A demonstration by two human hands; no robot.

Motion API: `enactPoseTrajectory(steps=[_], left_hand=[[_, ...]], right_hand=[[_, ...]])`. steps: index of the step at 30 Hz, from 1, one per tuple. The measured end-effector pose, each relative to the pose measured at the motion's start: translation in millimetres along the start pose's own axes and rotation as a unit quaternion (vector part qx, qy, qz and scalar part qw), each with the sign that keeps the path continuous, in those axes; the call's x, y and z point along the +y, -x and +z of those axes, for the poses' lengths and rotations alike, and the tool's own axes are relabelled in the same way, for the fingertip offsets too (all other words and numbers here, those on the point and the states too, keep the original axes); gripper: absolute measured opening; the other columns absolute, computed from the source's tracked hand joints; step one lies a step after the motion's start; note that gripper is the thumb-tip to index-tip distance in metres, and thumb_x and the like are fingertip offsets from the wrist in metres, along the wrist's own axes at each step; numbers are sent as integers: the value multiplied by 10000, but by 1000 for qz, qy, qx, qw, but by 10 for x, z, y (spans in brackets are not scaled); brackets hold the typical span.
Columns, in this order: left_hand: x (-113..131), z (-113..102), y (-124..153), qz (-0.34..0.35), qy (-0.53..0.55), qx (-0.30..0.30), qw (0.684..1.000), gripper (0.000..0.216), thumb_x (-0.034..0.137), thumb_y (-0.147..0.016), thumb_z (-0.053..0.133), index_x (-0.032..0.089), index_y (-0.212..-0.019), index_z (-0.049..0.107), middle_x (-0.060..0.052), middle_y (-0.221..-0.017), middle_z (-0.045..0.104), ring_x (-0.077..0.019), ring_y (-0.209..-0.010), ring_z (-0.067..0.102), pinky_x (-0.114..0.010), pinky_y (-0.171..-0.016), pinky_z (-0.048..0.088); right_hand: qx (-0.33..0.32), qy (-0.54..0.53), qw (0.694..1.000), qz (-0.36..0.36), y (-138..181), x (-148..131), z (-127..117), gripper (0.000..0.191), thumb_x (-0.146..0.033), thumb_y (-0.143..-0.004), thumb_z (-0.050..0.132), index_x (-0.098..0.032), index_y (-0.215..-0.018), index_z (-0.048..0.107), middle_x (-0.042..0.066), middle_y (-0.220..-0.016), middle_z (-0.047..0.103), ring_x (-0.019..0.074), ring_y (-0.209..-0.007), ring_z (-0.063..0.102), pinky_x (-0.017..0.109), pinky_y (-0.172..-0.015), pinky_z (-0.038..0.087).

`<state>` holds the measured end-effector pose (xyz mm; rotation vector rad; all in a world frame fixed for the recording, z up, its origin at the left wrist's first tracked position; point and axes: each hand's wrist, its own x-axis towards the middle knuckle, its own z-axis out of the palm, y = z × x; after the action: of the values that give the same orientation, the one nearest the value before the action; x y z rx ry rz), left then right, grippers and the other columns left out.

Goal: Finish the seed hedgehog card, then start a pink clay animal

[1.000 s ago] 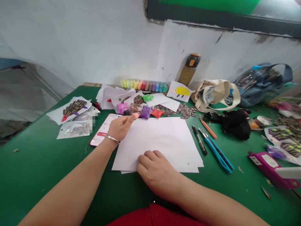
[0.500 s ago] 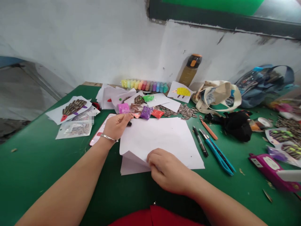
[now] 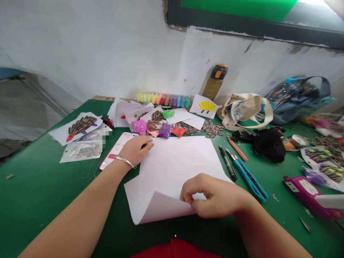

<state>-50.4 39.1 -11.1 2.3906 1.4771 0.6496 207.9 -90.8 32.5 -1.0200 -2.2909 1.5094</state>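
Note:
On the green table, white paper (image 3: pixel 172 163) lies in front of me, its near left part curling upward. My right hand (image 3: pixel 205 193) pinches the near edge of a sheet between thumb and fingers. At the paper's far left corner, my left hand (image 3: pixel 138 148), with a silver bangle on the wrist, has its fingers curled together. A small dark spot shows by its fingertips, but what they hold, if anything, is unclear. Beside that wrist lies a phone (image 3: pixel 117 148) with a lit screen, partly covered by the hand.
Beyond the paper sit a purple clay packet (image 3: pixel 166 130), a red packet (image 3: pixel 178 131) and sunflower seeds (image 3: pixel 211 128). To the right are a pen (image 3: pixel 227 163), a blue cutter (image 3: pixel 248 177) and a magenta device (image 3: pixel 309 195). A seed hedgehog picture (image 3: pixel 82 128) lies left.
The near edge of a sheet has come toward me and curled up, with my right hand moving right and nearer. My left hand has come down onto the paper's corner.

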Motion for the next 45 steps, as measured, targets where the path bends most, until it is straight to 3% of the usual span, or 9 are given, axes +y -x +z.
enactPoseTrajectory(steps=[10,17,20,25,28,32,36,41,45], left_hand=[[-26,282,-159,97,-73,-55,991,341,271,-879,436,137,-1072,682,-154,-1225,624,-301,-1199,509,-488,-1085,364],[219,192,-258,63,-45,-29,997,433,406,-887,472,135,-1168,659,-150,-1307,599,-332,-1291,450,-519,-1129,292],[281,12,-86,-27,143,-7,989,471,540,-905,441,204,-1116,696,-86,-1265,647,-288,-1237,530,-457,-1100,360],[249,-204,70,-201,474,-164,841,750,795,-819,316,202,-995,739,-130,-1028,741,-309,-955,689,-434,-788,565],[226,-236,56,-205,562,-163,785,939,855,-783,106,189,-936,750,-165,-973,745,-318,-940,695,-472,-786,564],[271,-156,62,-129,549,-188,804,852,852,-766,299,191,-1112,711,-167,-1154,693,-336,-1109,629,-503,-901,522],[363,-48,86,-144,461,-132,866,418,543,-662,763,182,-873,758,-97,-954,752,-285,-913,686,-437,-859,544],[427,-183,104,-117,444,-41,887,359,499,-696,752,167,-834,755,-69,-865,738,-231,-809,646,-359,-764,540],[414,-327,115,-126,438,-9,890,356,504,-687,761,160,-773,736,-42,-756,689,-182,-694,596,-300,-647,521]], right_hand=[[-35,8,999,2,-59,-1,67,178,-67,-645,502,-181,-727,611,-28,-737,600,114,-683,517,208,-688,436],[1,-56,998,-25,40,-3,-56,205,-45,-666,485,-183,-755,609,-5,-816,632,126,-755,540,247,-760,444],[54,-163,983,-62,177,28,-181,61,-138,-741,540,-181,-721,580,-2,-787,597,123,-719,506,250,-699,427],[361,-337,869,-32,309,140,-317,158,-324,-778,670,-209,-740,571,-43,-680,528,106,-590,463,223,-556,360],[492,-392,776,-53,255,197,-373,169,-342,-754,698,-227,-783,578,-53,-664,560,110,-570,499,218,-541,379],[562,-423,710,-44,112,294,-411,201,-339,-740,717,-234,-848,584,-63,-729,615,104,-601,544,214,-570,421],[596,-432,676,23,43,390,-388,265,-361,-704,751,-228,-881,605,-58,-765,648,119,-623,579,235,-587,456],[511,-477,711,79,164,274,-353,430,-615,-779,601,-228,-961,637,9,-717,679,212,-632,641,329,-571,485],[421,-451,786,44,211,214,-383,351,-471,-696,707,-216,-935,671,33,-740,691,200,-618,627,296,-534,460]])
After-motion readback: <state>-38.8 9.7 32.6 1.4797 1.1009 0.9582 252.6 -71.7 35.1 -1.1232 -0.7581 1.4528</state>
